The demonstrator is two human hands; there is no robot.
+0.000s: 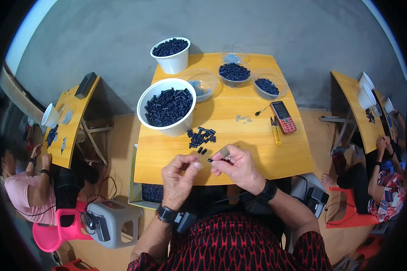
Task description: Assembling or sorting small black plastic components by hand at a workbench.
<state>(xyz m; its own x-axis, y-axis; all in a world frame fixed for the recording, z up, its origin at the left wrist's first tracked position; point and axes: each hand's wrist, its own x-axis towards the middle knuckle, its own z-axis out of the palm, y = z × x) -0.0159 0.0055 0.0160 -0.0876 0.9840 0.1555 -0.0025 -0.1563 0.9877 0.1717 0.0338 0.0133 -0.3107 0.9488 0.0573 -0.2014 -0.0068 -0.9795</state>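
Observation:
My right hand point(239, 168) is over the near edge of the yellow table, pinching a small black cylindrical piece point(210, 160) between thumb and forefinger. A tan wrap point(224, 152) covers part of a finger on that hand. To its left, my left hand point(180, 174) is closed with thumb and forefinger together; whatever it may hold is too small to make out. Just beyond the hands lie two loose black pieces point(202, 151) and a heap of similar black pieces point(201, 137). Several small silvery pins point(243, 119) are scattered farther right.
Two white tubs point(142, 111) of black pieces stand at the left. Clear plastic bowls point(234, 84) holding black or silvery parts stand toward the back. Yellow-handled snips point(276, 134) lie beside a red-and-black phone point(284, 118). People work at tables on both sides.

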